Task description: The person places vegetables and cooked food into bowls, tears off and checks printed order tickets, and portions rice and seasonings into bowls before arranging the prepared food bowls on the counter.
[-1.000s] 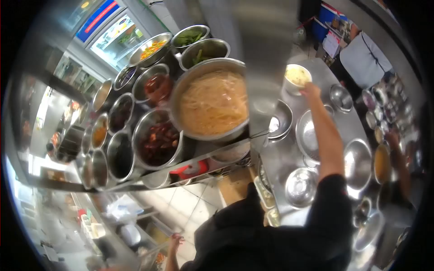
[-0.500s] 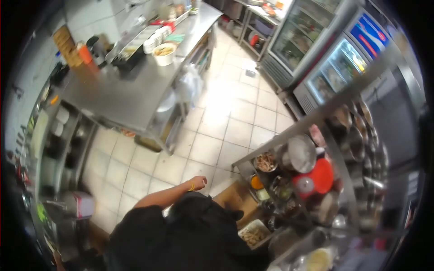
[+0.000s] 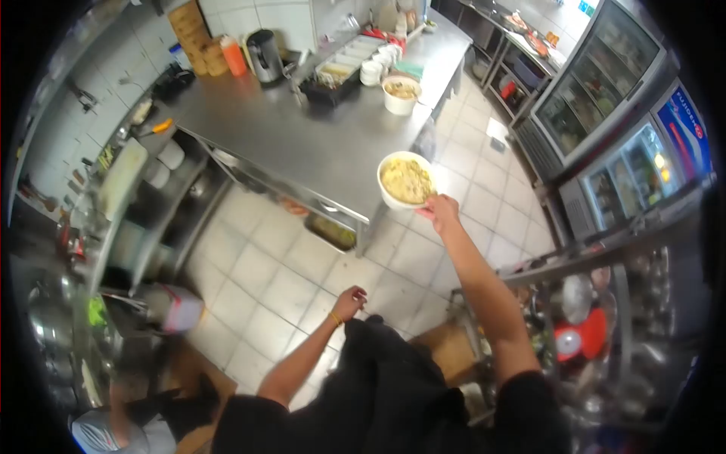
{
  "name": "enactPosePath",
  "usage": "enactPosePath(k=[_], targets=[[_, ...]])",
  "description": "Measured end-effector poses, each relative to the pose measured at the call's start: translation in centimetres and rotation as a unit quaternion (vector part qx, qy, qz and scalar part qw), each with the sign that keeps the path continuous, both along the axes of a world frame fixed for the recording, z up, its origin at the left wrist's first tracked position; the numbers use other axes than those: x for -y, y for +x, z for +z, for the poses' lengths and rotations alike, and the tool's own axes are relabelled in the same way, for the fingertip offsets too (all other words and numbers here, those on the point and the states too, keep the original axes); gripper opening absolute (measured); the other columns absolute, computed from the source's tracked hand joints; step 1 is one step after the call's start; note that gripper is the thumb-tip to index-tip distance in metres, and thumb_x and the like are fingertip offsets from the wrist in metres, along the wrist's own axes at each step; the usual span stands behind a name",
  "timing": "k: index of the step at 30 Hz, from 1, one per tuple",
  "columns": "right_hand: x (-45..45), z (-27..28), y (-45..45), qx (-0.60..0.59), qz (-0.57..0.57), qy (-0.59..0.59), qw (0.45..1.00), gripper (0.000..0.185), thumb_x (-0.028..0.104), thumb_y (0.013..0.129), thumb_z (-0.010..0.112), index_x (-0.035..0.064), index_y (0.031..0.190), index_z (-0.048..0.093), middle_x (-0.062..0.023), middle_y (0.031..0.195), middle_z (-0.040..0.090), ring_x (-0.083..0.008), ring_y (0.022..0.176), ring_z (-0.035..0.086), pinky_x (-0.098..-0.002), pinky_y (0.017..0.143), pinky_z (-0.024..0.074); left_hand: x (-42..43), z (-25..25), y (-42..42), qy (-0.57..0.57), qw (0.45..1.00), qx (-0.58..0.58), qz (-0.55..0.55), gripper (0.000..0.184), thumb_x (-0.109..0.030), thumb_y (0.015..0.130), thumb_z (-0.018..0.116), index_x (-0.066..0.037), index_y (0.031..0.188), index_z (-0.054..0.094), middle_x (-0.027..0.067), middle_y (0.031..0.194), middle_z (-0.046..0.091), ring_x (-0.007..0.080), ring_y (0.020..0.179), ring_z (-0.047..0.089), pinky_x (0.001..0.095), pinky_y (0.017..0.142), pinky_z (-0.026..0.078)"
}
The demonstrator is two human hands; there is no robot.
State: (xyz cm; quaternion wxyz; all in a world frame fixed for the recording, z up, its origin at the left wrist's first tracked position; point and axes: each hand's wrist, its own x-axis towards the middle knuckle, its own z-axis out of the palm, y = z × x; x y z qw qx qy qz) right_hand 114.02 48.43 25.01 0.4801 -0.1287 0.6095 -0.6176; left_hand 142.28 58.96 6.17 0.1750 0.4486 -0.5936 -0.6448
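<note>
In my right hand (image 3: pixel 442 210) is a white bowl (image 3: pixel 389 198) filled with yellow and brownish food, possibly rice or noodles. The fingers grip its rim at the lower right, and the arm stretches forward so that the bowl hangs in the air near the corner of the steel table (image 3: pixel 280 151). My left hand (image 3: pixel 349 303), a yellow band on its wrist, hangs low over the tiled floor. Its fingers are loosely curled, and I see nothing in them. A similar white bowl (image 3: pixel 399 104) with food stands on the table beyond.
A black tray of containers (image 3: pixel 333 87), stacked small white cups (image 3: pixel 371 73) and an orange bottle (image 3: pixel 234 57) stand on the table. Glass-door fridges (image 3: pixel 597 83) line the right. A shelf with pans and a red lid (image 3: pixel 592 334) is close at right. Another person (image 3: pixel 144 431) is at lower left.
My right arm has come into view, reaching forward with the bowl of food. The view has turned left and nearer the table; my left hand still hangs low.
</note>
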Motion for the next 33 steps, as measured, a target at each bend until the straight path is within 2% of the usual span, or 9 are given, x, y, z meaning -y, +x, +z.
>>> enactPosePath(k=[4,7,12,15,17,21,26,31,33], targets=[[8.3,-3.7,2.2,0.036,-0.071,-0.048,0.996,0.004,0.001,0.077,0.049,-0.0016,0.079,0.052,-0.0058,0.072,0.052,-0.014,0.06,0.052,-0.0296,0.061,0.0517,0.1,1.9,1.9,0.046,0.998,-0.017,0.04,0.019,-0.003,0.078,0.051,-0.004,0.097,0.052,0.0055,0.082,0.061,0.0122,0.067,0.06,0.0233,0.054,0.045],[4.5,-9.8,4.1,-0.233,0.03,-0.137,0.962,0.007,0.0,0.078,0.053,0.0066,0.078,0.058,-0.0003,0.072,0.058,-0.0112,0.061,0.052,-0.0227,0.06,0.0447,-1.1,2.7,1.4,0.118,0.991,-0.025,0.059,0.02,-0.004,0.078,0.051,-0.003,0.097,0.052,0.007,0.082,0.061,0.0135,0.068,0.06,0.0239,0.055,0.046],[-19.6,-14.9,5.4,-0.329,0.105,0.011,0.938,0.01,0.008,0.08,0.053,0.0027,0.077,0.061,-0.0053,0.068,0.062,-0.0118,0.065,0.058,-0.0255,0.062,0.0456,-2.1,-3.5,-2.4,0.188,0.98,-0.038,-0.045,0.019,-0.003,0.076,0.054,-0.002,0.094,0.052,0.0062,0.078,0.057,0.0131,0.068,0.057,0.0233,0.055,0.048],[-38.0,-15.2,0.9,-0.213,-0.151,0.112,0.959,0.007,0.007,0.08,0.053,0.0042,0.083,0.059,-0.0028,0.07,0.061,-0.0107,0.066,0.057,-0.0265,0.061,0.0464,-0.9,-1.8,-7.9,0.149,0.968,0.045,-0.199,0.018,-0.002,0.076,0.05,-0.005,0.094,0.052,0.0093,0.084,0.061,0.0168,0.065,0.061,0.0233,0.053,0.049],[-50.4,-12.3,-1.7,-0.23,-0.375,0.164,0.883,0.007,0.004,0.078,0.054,0.0035,0.084,0.056,-0.0045,0.073,0.06,-0.0109,0.066,0.056,-0.0261,0.059,0.0458,-0.4,-1.9,-12.4,0.145,0.943,0.021,-0.299,0.019,-0.003,0.076,0.051,-0.006,0.094,0.051,0.0098,0.081,0.061,0.0163,0.063,0.061,0.0226,0.048,0.046],[-71.4,1.2,-5.1,-0.441,-0.621,0.267,0.59,0.011,0.001,0.08,0.051,-0.0005,0.088,0.059,-0.0066,0.074,0.061,-0.0131,0.066,0.057,-0.0252,0.06,0.0466,-1.1,-0.6,-24.3,0.058,0.877,0.092,-0.468,0.022,-0.004,0.076,0.05,-0.008,0.098,0.05,0.0065,0.082,0.06,0.015,0.063,0.058,0.0239,0.052,0.044],[-87.3,10.3,-6.4,-0.509,-0.664,0.427,0.343,0.013,0.008,0.074,0.058,0.0043,0.086,0.062,-0.0114,0.073,0.063,-0.0211,0.066,0.062,-0.0306,0.061,0.0469,-7.9,6.4,-38.5,-0.068,0.837,0.007,-0.543,0.016,-0.009,0.079,0.048,-0.008,0.094,0.052,0.005,0.08,0.059,0.0135,0.064,0.057,0.0221,0.053,0.042],[-107.1,3.5,-15.6,-0.404,-0.672,0.491,0.379,0.023,0.023,0.072,0.06,0.0029,0.084,0.064,-0.0096,0.068,0.064,-0.0172,0.065,0.062,-0.0283,0.062,0.0468,-16.7,5.1,-42.3,-0.05,0.857,0.073,-0.508,0.013,-0.01,0.078,0.049,-0.007,0.09,0.053,0.0057,0.076,0.059,0.0146,0.062,0.057,0.0239,0.05,0.042],[-113.7,0.2,-19.9,-0.231,-0.733,0.463,0.442,0.024,0.025,0.071,0.061,0.0024,0.077,0.064,-0.0126,0.067,0.063,-0.0238,0.065,0.063,-0.0338,0.065,0.0476,-14.5,-1.7,-40.2,-0.094,0.776,0.124,-0.611,0.017,-0.01,0.079,0.048,-0.003,0.095,0.051,0.0082,0.078,0.061,0.0179,0.06,0.061,0.0239,0.043,0.044]])
